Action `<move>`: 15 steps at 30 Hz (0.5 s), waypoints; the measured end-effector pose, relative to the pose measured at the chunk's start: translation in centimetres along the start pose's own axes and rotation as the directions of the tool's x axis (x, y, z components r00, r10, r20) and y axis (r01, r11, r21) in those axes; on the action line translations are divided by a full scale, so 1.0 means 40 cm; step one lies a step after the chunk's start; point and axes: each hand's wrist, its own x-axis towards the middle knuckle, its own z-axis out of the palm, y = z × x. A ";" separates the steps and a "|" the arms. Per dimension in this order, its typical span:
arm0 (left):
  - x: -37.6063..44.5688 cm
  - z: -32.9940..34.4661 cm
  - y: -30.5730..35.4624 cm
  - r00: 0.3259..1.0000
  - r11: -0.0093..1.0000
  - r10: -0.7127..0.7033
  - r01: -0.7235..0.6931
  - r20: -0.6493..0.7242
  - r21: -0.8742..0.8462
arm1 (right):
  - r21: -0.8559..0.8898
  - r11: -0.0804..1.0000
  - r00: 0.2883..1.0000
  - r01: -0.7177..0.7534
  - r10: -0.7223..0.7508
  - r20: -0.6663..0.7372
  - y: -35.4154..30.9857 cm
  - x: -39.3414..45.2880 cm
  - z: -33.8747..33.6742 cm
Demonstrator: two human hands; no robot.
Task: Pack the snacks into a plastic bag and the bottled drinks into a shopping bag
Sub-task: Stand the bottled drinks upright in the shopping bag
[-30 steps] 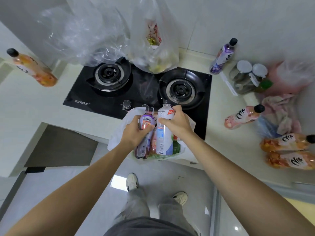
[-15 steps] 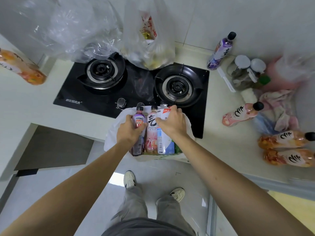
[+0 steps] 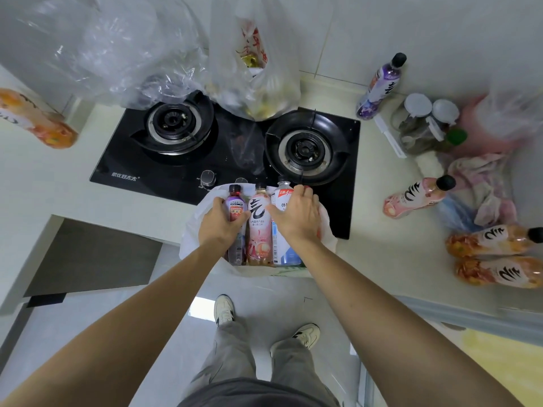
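Head view, looking down: 3 bottles standing side by side in a white bag (image 3: 191, 239) at the counter's front edge, just before the stove (image 3: 226, 160). Left hand (image 3: 219, 223) curled round the purple bottle (image 3: 236, 205), thumb across its label. Right hand (image 3: 296, 214) laid over the white bottle (image 3: 282, 201), fingers bent down around its shoulder. Pink bottle (image 3: 259, 218) upright between them, touched by neither palm, though the left thumb tip reaches close to it.

Still outside the bag: 1 purple drink (image 3: 380, 83) by the wall, 1 pink drink (image 3: 417, 196) lying near the cloth (image 3: 482, 183), 2 orange drinks (image 3: 496, 254) stacked at far right, 1 more orange one (image 3: 35, 121) at far left. Snack bag (image 3: 255, 69) sitting behind the burners, apparently filled already.

Step in hand, by the look of it: settling the first 3 bottles before fetching more. Best done by pressing the outer 2 inward and down until all stand flat, caps level. Worth keeping the bag's base fully on the counter, since part overhangs the edge and added weight could tip it floorwards. Sensible to pull the rim wide afterwards, leaving room on the right for 5 more.
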 end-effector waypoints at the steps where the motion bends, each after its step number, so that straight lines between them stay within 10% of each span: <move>1: 0.000 -0.002 -0.002 1.000 1.000 -0.002 0.002 0.001 -0.009 | -0.027 1.000 1.000 0.005 -0.005 0.004 0.007 0.002 0.005; 15: -0.005 -0.012 -0.022 0.999 0.997 0.040 -0.042 0.027 0.063 | 0.139 0.985 0.991 0.099 -0.085 -0.104 0.111 -0.046 -0.019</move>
